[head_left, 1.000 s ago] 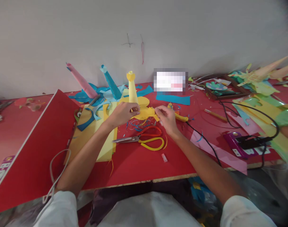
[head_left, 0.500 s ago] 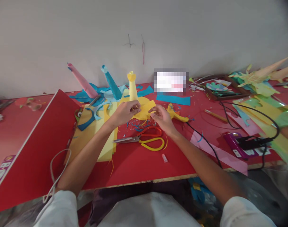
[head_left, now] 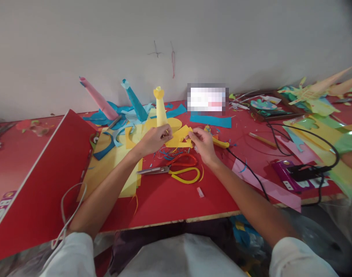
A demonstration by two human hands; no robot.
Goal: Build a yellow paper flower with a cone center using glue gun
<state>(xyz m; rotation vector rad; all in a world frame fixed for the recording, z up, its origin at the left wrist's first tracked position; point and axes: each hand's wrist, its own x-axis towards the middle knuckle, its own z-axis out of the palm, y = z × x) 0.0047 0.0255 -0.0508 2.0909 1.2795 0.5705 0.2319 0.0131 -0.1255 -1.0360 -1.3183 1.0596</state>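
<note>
A cut piece of yellow paper is stretched between my two hands above the red table. My left hand pinches its left edge, fingers closed. At the other side, the closed fingertips of my right hand grip the paper's right end. Just behind stands a pale yellow paper cone, with a flat yellow paper shape by its base. Scissors with red and yellow handles lie below the hands. A yellow glue gun rests right of my right hand, partly hidden by it.
Blue and pink paper cones lean at the back left. A red board stands tilted at left. A purple power strip with black cables sits at right, near a wooden tray and a pencil.
The yellow paper between my hands has turned and now shows more of its face, with cut edges visible. My right hand has shifted slightly; the view has moved a little.
</note>
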